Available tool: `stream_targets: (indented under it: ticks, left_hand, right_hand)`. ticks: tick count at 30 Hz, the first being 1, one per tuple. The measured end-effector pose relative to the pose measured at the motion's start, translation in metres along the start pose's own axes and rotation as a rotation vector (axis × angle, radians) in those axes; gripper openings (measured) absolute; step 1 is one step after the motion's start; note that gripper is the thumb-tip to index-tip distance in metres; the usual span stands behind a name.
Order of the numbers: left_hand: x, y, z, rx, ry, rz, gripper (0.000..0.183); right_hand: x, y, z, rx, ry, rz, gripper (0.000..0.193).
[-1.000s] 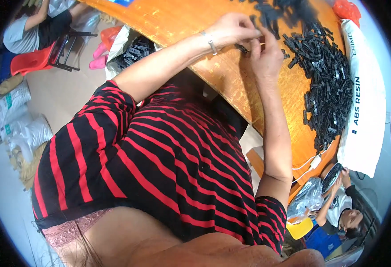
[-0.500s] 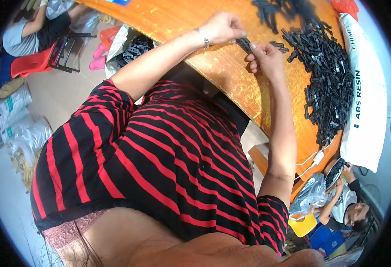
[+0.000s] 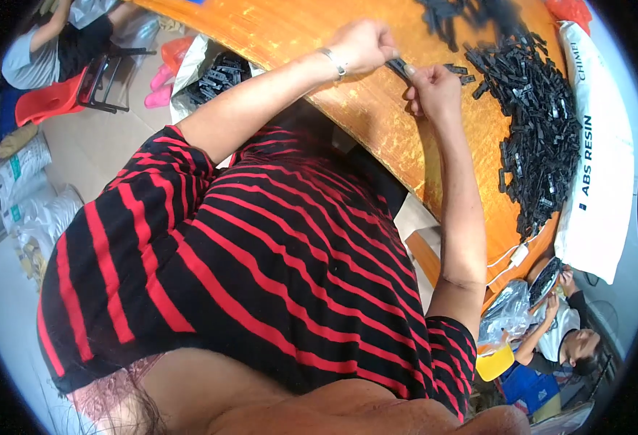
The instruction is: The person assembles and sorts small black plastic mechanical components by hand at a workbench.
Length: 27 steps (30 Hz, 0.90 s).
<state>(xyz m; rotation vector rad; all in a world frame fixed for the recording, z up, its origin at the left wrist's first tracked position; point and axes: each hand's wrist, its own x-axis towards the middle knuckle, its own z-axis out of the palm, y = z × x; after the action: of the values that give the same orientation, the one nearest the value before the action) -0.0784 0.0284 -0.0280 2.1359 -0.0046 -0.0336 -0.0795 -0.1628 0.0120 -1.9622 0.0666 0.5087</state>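
A small, narrow black plastic piece (image 3: 398, 67) spans the gap between my two hands above the wooden table (image 3: 282, 36). My left hand (image 3: 366, 48) pinches its left end between thumb and fingertips. The other end is gripped by my right hand (image 3: 435, 90), with the thumb on top and the fingers curled beneath. Fingers cover much of the piece, so its details are hidden. Just beyond my right hand lie a few loose black pieces (image 3: 461, 74). A large heap of similar black plastic pieces (image 3: 540, 138) spreads along the table's right side.
A white printed sack (image 3: 598, 159) lines the table's right edge. Another dark heap (image 3: 471, 18) sits at the far side. An open sack of black parts (image 3: 217, 76) stands left of the table. Co-workers sit at far left (image 3: 39, 43) and lower right (image 3: 565, 337). A white cable (image 3: 518, 255) crosses the right edge.
Both hands stay almost in place, still on the black piece, which shows less between the fingers. My torso has shifted slightly to the left.
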Motion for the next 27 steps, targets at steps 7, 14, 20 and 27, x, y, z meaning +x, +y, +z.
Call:
stream_targets:
  ticks: [7,14,20,27]
  left_hand:
    - [-0.007,0.012,-0.002,0.241,0.105,0.101,0.019]
    - [-0.003,0.006,-0.004,0.165,-0.035,0.046,0.021]
    - [-0.028,0.002,-0.019,0.0,-0.105,0.332,0.024]
    - [-0.101,-0.005,-0.143,-0.22,-0.445,-0.025,0.021]
  right_hand:
    - [0.016,0.007,0.001,-0.183,0.065,-0.086,0.028]
    - [0.009,0.01,-0.003,-0.146,0.012,-0.06,0.029]
    - [-0.018,0.025,0.002,-0.193,0.185,-0.396,0.027]
    - [-0.04,0.019,-0.009,-0.383,0.086,-0.609,0.02]
